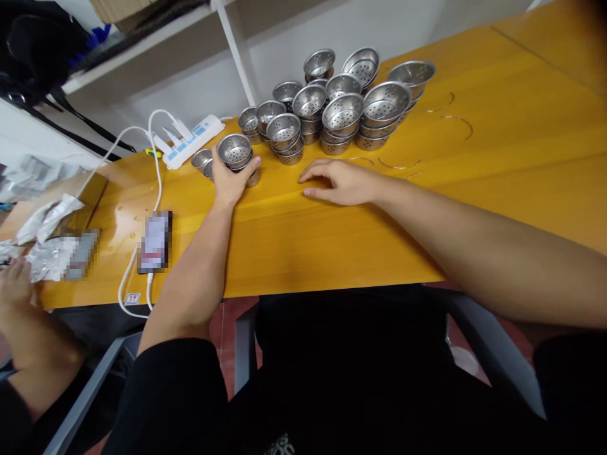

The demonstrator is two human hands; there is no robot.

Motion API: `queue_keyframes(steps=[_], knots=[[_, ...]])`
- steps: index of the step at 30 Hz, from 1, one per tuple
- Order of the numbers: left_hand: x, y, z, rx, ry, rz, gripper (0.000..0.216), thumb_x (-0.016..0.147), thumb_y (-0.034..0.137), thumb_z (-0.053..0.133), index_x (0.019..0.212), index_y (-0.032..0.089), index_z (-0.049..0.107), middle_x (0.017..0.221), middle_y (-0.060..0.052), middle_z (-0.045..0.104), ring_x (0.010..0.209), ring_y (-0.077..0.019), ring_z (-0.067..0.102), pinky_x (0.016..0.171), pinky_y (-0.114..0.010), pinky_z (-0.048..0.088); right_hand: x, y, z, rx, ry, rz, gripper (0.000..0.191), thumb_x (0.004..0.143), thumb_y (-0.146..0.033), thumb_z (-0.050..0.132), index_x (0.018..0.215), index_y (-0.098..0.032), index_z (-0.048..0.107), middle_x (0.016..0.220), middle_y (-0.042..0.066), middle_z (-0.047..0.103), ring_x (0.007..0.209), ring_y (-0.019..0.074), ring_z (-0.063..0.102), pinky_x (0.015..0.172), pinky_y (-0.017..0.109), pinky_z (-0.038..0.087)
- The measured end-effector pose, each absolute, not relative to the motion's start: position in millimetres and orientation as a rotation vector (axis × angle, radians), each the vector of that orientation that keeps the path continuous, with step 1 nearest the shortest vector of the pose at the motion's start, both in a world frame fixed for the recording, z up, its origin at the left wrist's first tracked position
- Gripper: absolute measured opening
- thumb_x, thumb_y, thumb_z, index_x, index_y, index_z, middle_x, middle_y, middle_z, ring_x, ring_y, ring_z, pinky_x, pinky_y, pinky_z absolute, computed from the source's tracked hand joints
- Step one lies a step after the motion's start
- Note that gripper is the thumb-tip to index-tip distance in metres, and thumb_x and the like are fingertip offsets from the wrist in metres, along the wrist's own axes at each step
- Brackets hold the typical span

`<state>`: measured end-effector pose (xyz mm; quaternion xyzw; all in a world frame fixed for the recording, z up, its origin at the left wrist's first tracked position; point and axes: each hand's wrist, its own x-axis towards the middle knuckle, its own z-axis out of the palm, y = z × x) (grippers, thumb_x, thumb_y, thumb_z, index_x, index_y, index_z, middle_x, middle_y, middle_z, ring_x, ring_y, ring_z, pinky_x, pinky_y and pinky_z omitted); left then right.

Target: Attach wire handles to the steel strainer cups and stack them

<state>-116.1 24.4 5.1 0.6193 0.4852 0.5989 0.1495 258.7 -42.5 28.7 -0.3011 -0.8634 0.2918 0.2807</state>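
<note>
My left hand [228, 180] is wrapped round a stack of perforated metal cups [235, 150] on the table, thumb on the near right side and fingers on the left. Part of that stack is hidden behind the hand. My right hand [339, 182] rests on the table with nothing in it, its thumb and fingers bent and apart. Beyond it stand several more stacks of perforated metal cups [342, 115], some nested at a tilt. Small cups [202, 158] sit just left of my left hand. Thin curved wires [398, 167] lie behind my right forearm.
A white power strip [194, 140] with plugged cables lies at the back left. A phone [155, 242] on a white cable is near the front edge. At far left, another person's hand [16, 284] is by crumpled plastic bags [50, 253]. A shelf [142, 47] stands behind the table [294, 246].
</note>
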Motion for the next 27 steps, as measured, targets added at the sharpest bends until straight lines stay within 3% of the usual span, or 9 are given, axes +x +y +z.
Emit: queue_keyframes(steps=[3, 7, 10, 17, 27], knots=[[-114.2, 20.4, 15.7, 1.782, 1.355, 1.75, 0.133, 0.045, 0.117, 0.108, 0.14, 0.035, 0.063, 0.148, -0.011, 0.079, 0.153, -0.0414, 0.078, 0.148, -0.069, 0.06, 258.3, -42.9, 29.3, -0.815, -2.316, 0.778, 0.043, 0.113, -0.061, 0.086, 0.139, -0.029, 0.095, 0.152, 0.016, 0.092, 0.143, 0.0424, 0.087, 0.138, 0.067, 0.066], [-101.4, 4.8, 31.5, 1.88, 1.261, 1.777, 0.119, 0.065, 0.117, 0.102, 0.143, 0.034, 0.068, 0.14, -0.012, 0.081, 0.134, -0.0385, 0.083, 0.139, -0.069, 0.066, 257.5, -42.7, 29.4, -0.817, -2.329, 0.763, 0.042, 0.113, -0.06, 0.084, 0.14, -0.029, 0.095, 0.152, 0.016, 0.092, 0.143, 0.0425, 0.087, 0.137, 0.068, 0.067], [-86.0, -9.4, 33.8, 1.965, 1.229, 1.634, 0.113, 0.073, 0.117, 0.097, 0.145, 0.035, 0.068, 0.139, -0.01, 0.082, 0.137, -0.0389, 0.084, 0.137, -0.068, 0.067, 257.2, -42.7, 29.3, -0.816, -2.333, 0.758, 0.043, 0.114, -0.059, 0.083, 0.141, -0.028, 0.094, 0.153, 0.017, 0.092, 0.143, 0.0423, 0.087, 0.136, 0.068, 0.067], [-65.4, -21.8, 11.5, 2.077, 1.113, 1.267, 0.104, 0.075, 0.114, 0.1, 0.136, 0.033, 0.076, 0.134, -0.009, 0.085, 0.134, -0.0408, 0.089, 0.13, -0.068, 0.072, 257.4, -43.2, 31.9, -0.814, -2.342, 0.742, 0.041, 0.114, -0.059, 0.082, 0.14, -0.029, 0.095, 0.149, 0.016, 0.093, 0.138, 0.0421, 0.088, 0.133, 0.068, 0.069], [-107.6, 15.6, -0.8, 1.955, 1.301, 1.377, 0.12, 0.063, 0.112, 0.108, 0.137, 0.028, 0.067, 0.139, -0.011, 0.086, 0.134, -0.0351, 0.085, 0.132, -0.065, 0.067, 258.5, -44.6, 32.9, -0.849, -2.373, 0.732, 0.046, 0.114, -0.059, 0.082, 0.144, -0.028, 0.094, 0.157, 0.019, 0.09, 0.145, 0.047, 0.086, 0.137, 0.073, 0.065]])
